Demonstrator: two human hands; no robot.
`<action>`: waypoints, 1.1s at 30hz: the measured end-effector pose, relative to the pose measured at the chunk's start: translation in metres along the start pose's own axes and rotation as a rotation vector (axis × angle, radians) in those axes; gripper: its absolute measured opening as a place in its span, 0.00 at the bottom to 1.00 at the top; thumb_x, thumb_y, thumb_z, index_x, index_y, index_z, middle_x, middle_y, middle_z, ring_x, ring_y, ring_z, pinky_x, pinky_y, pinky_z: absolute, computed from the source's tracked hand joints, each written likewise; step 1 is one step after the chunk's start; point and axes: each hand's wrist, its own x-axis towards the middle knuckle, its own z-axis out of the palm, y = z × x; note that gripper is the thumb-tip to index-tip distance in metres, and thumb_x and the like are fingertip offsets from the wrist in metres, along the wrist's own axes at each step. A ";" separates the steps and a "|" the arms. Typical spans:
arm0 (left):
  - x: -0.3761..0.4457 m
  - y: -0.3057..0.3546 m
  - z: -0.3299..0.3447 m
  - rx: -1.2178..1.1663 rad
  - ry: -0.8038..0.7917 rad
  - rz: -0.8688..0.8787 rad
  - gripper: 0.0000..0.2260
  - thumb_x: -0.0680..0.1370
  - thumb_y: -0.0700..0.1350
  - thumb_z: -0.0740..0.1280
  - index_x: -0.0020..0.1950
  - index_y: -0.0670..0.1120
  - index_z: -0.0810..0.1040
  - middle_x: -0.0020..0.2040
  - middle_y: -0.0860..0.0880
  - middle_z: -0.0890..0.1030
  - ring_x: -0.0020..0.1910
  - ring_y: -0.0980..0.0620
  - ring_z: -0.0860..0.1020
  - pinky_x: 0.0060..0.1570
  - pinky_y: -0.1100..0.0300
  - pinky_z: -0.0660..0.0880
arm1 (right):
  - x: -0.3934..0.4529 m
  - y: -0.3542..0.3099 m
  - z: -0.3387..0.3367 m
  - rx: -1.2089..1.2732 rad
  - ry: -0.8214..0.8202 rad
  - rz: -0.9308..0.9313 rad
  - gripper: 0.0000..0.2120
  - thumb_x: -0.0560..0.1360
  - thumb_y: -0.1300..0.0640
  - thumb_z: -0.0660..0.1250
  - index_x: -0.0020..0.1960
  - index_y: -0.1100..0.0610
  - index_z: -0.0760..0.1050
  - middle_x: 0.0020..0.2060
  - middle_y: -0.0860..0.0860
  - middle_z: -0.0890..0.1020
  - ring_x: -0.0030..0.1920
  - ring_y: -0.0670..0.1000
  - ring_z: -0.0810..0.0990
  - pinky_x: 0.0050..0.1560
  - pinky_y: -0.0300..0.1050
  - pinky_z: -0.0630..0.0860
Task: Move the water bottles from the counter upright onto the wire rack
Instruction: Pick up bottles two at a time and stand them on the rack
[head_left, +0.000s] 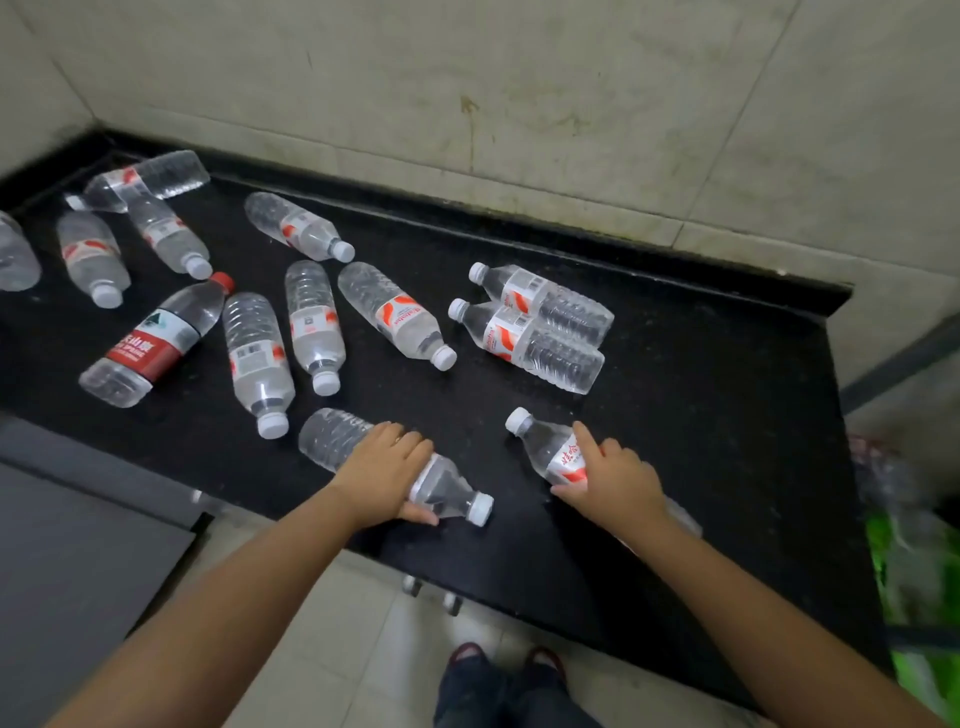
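Observation:
Several clear water bottles lie on their sides on the black counter (701, 415). My left hand (382, 475) grips the middle of one white-capped bottle (332, 434) near the front edge, its cap pointing right. My right hand (613, 478) holds another lying bottle (545, 441) over its red-and-white label, forefinger stretched along it, cap pointing up-left. Further back lie a pair of bottles (545, 332) side by side, one red-labelled, red-capped bottle (156, 345) on the left, and several more. No wire rack is in view.
A tiled wall (519, 104) backs the counter, with a raised black ledge along it. A grey surface (78, 545) sits lower left. Something green and blurred (914, 571) stands past the counter's right end. My feet (504, 660) are on the tiled floor below.

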 end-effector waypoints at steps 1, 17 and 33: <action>0.003 0.009 -0.003 -0.023 0.015 -0.021 0.37 0.63 0.72 0.50 0.42 0.43 0.82 0.38 0.48 0.83 0.35 0.47 0.81 0.43 0.58 0.78 | -0.003 0.002 0.000 0.040 -0.014 0.055 0.39 0.73 0.38 0.60 0.75 0.50 0.45 0.66 0.57 0.67 0.64 0.58 0.70 0.60 0.51 0.69; 0.023 0.057 0.007 -0.129 0.106 -0.269 0.34 0.55 0.58 0.77 0.58 0.49 0.74 0.38 0.43 0.82 0.28 0.45 0.79 0.22 0.56 0.75 | -0.031 0.023 0.008 0.211 0.010 0.240 0.37 0.74 0.46 0.63 0.74 0.42 0.43 0.65 0.57 0.62 0.62 0.59 0.68 0.59 0.51 0.71; 0.030 0.066 -0.022 -0.337 -0.042 -0.341 0.27 0.78 0.57 0.55 0.75 0.55 0.49 0.62 0.43 0.69 0.59 0.44 0.70 0.55 0.53 0.71 | -0.036 0.031 0.000 0.289 0.021 0.265 0.35 0.75 0.46 0.62 0.74 0.42 0.44 0.64 0.57 0.64 0.62 0.57 0.70 0.58 0.48 0.71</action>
